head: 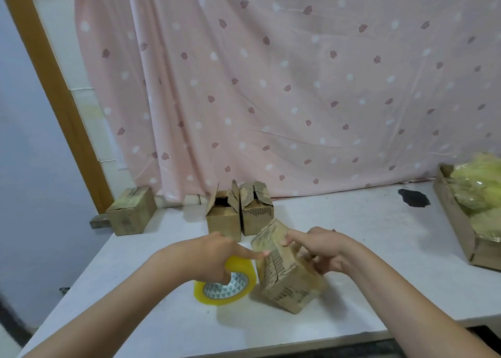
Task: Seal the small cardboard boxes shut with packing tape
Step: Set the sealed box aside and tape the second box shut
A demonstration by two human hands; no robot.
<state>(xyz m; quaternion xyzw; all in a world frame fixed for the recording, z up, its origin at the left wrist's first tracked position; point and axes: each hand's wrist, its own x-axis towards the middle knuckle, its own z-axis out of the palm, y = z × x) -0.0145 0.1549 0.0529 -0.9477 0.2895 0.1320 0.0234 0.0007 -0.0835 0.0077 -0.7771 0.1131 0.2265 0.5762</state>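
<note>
Two bare forearms reach forward over a white table [366, 249]. The left hand [214, 257] grips a yellow roll of packing tape [226, 284] that stands tilted on the table, thumb hooked into its patterned core, index finger stretched out so its tip touches the box beside it. The right hand [322, 249] holds that small cardboard box [284, 268], fingers curled around its right side and index finger pressed along its top edge. This box is tipped onto a lower edge, its worn flaps closed, and it sits just right of the roll.

Behind the hands, two more small boxes stand upright, side by side and touching. The left one [223, 219] has its flaps up, showing a dark inside; what it holds cannot be told. The right one [256, 211] has its flaps partly folded. Well apart, at the table's far left corner, a fourth box [131, 212] sits closed.

At the right edge, a shallow cardboard tray [455, 216] holds crumpled yellow-green plastic bags [479, 192]. Near it lies a dark patch [413, 197] on the tabletop. A pink patterned curtain [271, 86] hangs behind everything.
</note>
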